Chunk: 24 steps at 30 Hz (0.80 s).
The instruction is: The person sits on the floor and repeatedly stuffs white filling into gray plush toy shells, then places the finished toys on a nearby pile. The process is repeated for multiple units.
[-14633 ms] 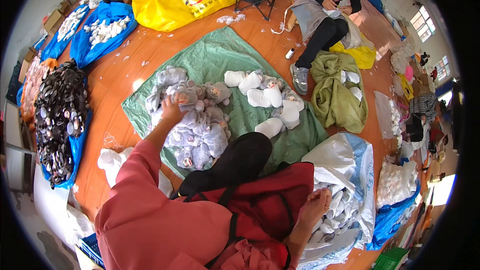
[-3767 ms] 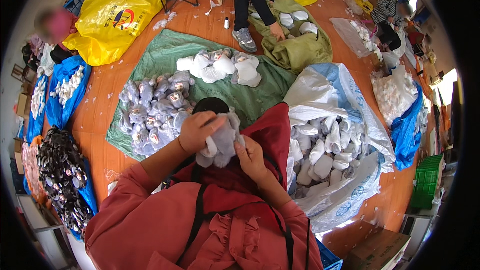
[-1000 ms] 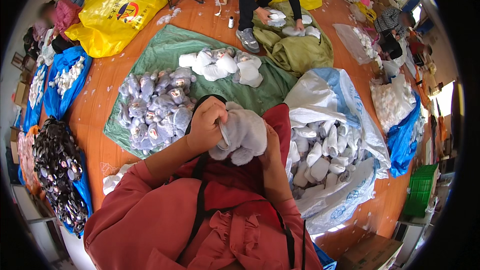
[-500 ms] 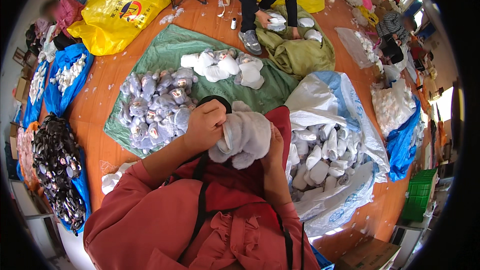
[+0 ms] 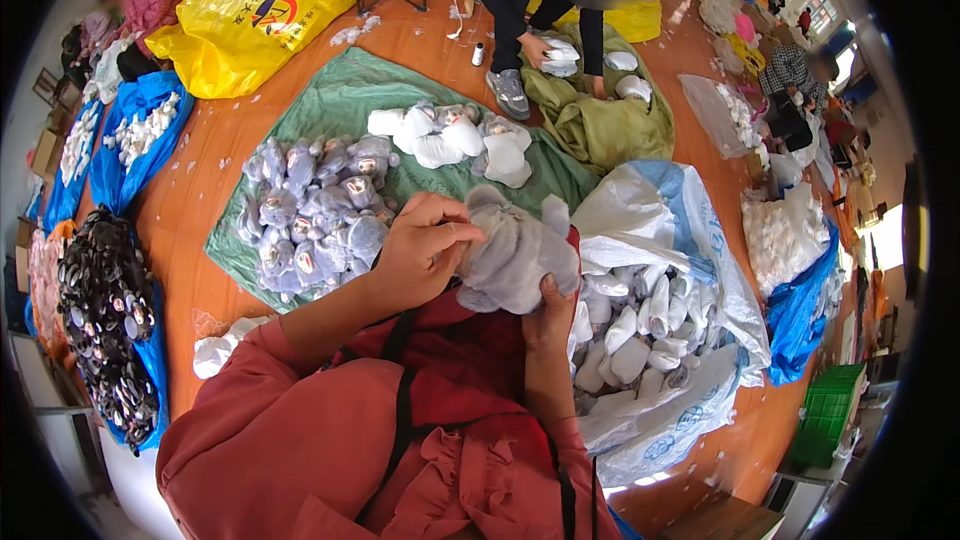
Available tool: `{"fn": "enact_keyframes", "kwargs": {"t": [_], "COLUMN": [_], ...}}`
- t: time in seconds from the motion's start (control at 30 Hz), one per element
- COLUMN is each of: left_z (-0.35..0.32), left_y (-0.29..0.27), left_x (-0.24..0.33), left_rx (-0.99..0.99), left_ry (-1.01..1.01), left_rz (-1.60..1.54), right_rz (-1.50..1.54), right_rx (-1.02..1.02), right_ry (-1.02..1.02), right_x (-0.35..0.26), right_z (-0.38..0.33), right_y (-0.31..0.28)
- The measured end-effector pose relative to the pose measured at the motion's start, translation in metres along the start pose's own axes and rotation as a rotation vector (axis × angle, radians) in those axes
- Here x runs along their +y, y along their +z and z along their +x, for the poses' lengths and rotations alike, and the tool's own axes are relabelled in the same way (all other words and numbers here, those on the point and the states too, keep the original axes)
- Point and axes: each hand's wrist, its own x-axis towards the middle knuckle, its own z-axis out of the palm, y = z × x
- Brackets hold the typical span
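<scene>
A fluffy grey plush toy [image 5: 518, 258] with small rounded limbs is held up in front of my chest. My right hand [image 5: 550, 312] wraps round its lower right side, the thumb pressed on the fur. At the toy's left edge, my left hand [image 5: 425, 245] is closed in a pinch, thumb and forefinger together on the fabric. Whether a thread lies between those fingertips is too small to tell. Beyond the left hand, a pile of grey plush pieces [image 5: 305, 205] with small faces covers part of a green sheet [image 5: 350, 85]. White-and-grey pieces [image 5: 440, 145] lie behind it.
On my right stands an open white woven sack [image 5: 690, 215] full of white and grey pieces. A co-worker [image 5: 535, 10] bends over an olive sheet [image 5: 590, 120] ahead. Black pieces [image 5: 105, 325] are heaped at left, a green crate [image 5: 830, 415] at right.
The toy has turned and risen slightly, now showing its furry side. My left fist has loosened into a pinch at its edge. A black round shape behind that hand is out of sight.
</scene>
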Motion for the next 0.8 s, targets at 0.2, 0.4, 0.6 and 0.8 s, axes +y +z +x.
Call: {"fn": "enact_keyframes", "kwargs": {"t": [0.2,0.4,0.6,0.8], "left_z": [-0.019,-0.024,-0.026,-0.035], "left_y": [0.012,0.019,0.020,0.017], "left_x": [0.010,0.014,0.013,-0.002], "left_rx": [-0.051,-0.061,-0.130,-0.056], "left_ry": [-0.470,-0.509,-0.573,-0.809], "left_rz": [-0.368,-0.374,-0.284,-0.865], "right_rz": [0.033,0.022,-0.130,-0.118], "right_rx": [-0.039,0.000,0.054,0.076], "right_ry": [-0.082,-0.163,-0.197,-0.231], "right_x": [0.008,0.014,0.017,0.012], "right_z": [-0.001,0.001,-0.003,-0.004], "right_y": [-0.017,-0.031,-0.028,-0.026]}}
